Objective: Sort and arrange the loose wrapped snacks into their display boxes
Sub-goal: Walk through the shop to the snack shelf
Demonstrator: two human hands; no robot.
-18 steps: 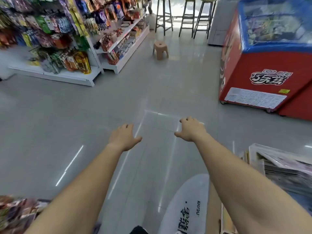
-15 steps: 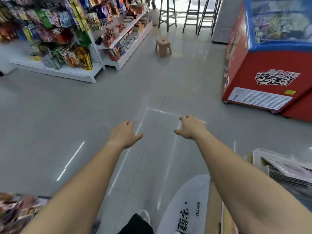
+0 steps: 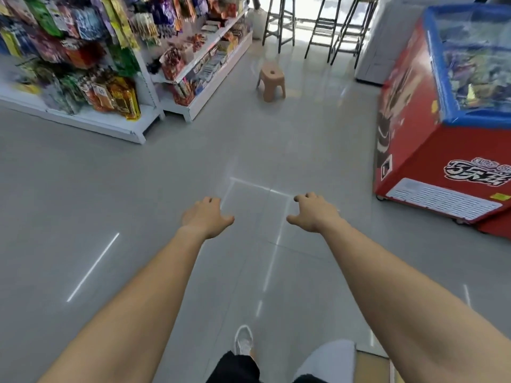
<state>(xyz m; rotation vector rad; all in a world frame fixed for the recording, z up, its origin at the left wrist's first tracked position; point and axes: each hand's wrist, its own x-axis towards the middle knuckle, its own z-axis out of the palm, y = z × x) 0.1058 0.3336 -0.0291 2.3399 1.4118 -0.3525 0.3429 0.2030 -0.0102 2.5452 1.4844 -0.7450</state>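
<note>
Nearest, at the lower edge, a white shoe (image 3: 243, 342) stands on the grey tiled floor (image 3: 83, 189), and a tan cardboard-coloured corner (image 3: 370, 366) shows at lower right, its contents out of sight; both bare forearms reach forward over the floor; the left hand (image 3: 206, 217) and the right hand (image 3: 315, 214) hover palm-down, near each other but apart, fingers loosely spread and slightly curled, holding nothing. Farther off at left, white shelves (image 3: 110, 125) carry the wrapped snacks (image 3: 119, 98): bright packets stand on the bottom shelf and hang in rows above; the shelf unit (image 3: 210, 91) behind holds open display boxes (image 3: 213, 64) of small goods, too blurred to tell apart. At right stands a red chest freezer (image 3: 442, 150) with a blue rim; its clear lid shows wrapped items heaped inside. Beyond, a small beige stool (image 3: 271, 81) sits on the floor; tall stools (image 3: 318, 31) stand by the bright doorway.
</note>
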